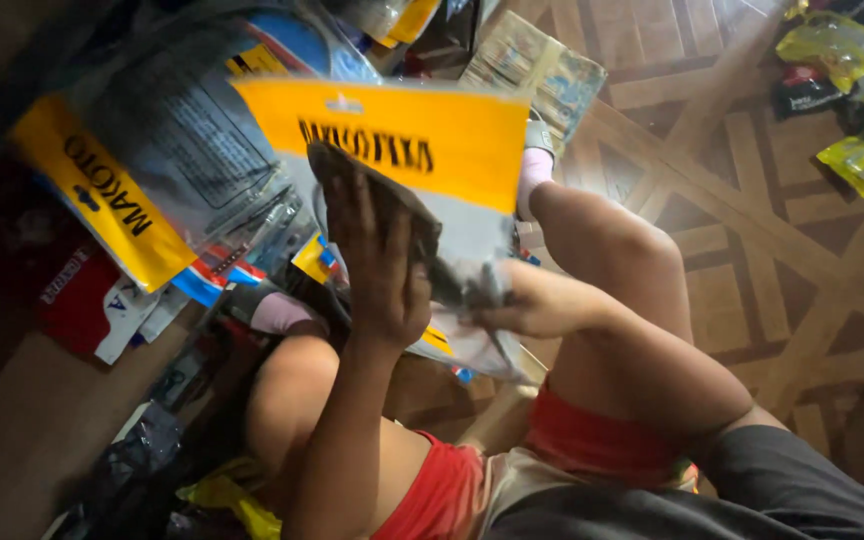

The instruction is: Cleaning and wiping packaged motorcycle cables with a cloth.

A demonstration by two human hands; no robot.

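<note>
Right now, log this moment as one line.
left hand: wiping with dark grey cloth | right hand: holding yellow-topped clear plastic packet | seated on patterned wooden floor

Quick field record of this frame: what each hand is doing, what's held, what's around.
left hand: pressing a dark cloth flat against the packet
right hand: gripping the packet's lower edge
packet: flat, clear with a yellow header, held up over the knees
stack: similar yellow-header packets, leaning at the left
floor: wooden parquet
far right: yellow bags lying on the floor
posture: seated, knees bent, red shorts
</note>
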